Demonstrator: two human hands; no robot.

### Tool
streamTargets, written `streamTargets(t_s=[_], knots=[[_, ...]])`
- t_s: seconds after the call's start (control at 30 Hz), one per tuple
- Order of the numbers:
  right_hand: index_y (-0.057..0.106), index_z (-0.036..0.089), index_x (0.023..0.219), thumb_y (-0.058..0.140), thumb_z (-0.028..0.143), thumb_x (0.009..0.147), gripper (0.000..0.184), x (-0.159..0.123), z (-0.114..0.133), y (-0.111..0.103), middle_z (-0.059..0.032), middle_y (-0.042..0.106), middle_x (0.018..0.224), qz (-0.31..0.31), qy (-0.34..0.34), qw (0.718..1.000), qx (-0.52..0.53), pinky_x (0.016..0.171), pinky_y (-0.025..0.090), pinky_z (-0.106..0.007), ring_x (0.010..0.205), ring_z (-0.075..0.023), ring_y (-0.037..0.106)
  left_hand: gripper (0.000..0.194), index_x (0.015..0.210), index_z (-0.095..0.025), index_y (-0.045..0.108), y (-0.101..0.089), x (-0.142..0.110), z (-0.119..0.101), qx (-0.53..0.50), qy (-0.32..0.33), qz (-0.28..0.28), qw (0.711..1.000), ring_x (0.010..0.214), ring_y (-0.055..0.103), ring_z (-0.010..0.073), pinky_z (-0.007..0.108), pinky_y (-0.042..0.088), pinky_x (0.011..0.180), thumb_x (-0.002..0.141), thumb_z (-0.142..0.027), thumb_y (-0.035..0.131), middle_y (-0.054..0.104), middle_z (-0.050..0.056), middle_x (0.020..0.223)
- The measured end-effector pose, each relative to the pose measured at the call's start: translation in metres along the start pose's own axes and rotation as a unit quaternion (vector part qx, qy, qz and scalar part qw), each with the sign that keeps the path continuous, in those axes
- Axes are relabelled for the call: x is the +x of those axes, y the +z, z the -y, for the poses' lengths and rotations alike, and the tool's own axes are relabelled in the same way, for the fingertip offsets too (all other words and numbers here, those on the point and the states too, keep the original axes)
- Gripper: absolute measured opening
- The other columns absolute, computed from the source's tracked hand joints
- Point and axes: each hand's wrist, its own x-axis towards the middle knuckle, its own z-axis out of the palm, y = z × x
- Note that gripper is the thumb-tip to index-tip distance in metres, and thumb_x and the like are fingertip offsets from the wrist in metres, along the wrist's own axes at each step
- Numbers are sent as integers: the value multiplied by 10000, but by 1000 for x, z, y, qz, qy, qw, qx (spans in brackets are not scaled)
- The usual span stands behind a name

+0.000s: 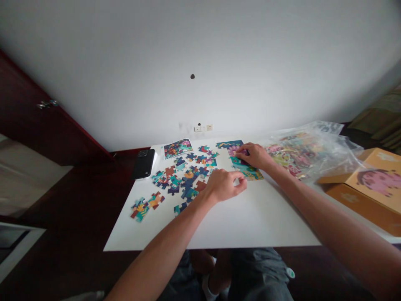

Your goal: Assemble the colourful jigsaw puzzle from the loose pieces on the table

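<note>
On the white table [250, 221], my right hand [253, 155] sits on a partly joined section of jigsaw puzzle [246, 170], its fingertips on a purple jigsaw piece [243, 152]. My left hand [224, 186] is just below that section, with its fingers curled together. Whatever they may hold is hidden. To the left lies a scattered group of loose jigsaw pieces [178, 179] in teal, navy and rust. A small joined cluster of pieces [139, 210] lies at the group's near left.
A printed picture card [178, 148] and a black phone [143, 164] lie at the table's far edge. A clear plastic bag of colourful pieces [313, 154] and a cardboard box [372, 184] are on the right. The wall is behind.
</note>
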Motion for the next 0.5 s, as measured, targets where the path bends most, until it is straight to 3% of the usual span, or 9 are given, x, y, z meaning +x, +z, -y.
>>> streamTargets(t_s=[0.3,0.4,0.5], knots=[[825,230,1022,691,478,900,307,0,2,9,-89,770,1088,-40,28,998,25,906,502,-317,976,-244,694,267,871,-241,789,-2,1,-1,45,16,-45,998,630,642,175,275,424,628,959,-362,567,712,31,662],[824,223,1029,684,442,902,290,0,1,11,-93,768,1097,-45,24,998,33,928,504,-324,1001,-249,694,264,854,-218,762,-23,2,-6,48,31,-78,995,735,657,192,306,480,721,980,-307,547,731,58,755],[824,216,1033,672,415,902,283,1,-2,12,-99,766,1097,-42,16,998,32,945,503,-337,1016,-257,689,197,897,-215,740,-56,-7,-3,48,33,-112,992,850,652,211,348,506,830,966,-227,555,728,64,860]])
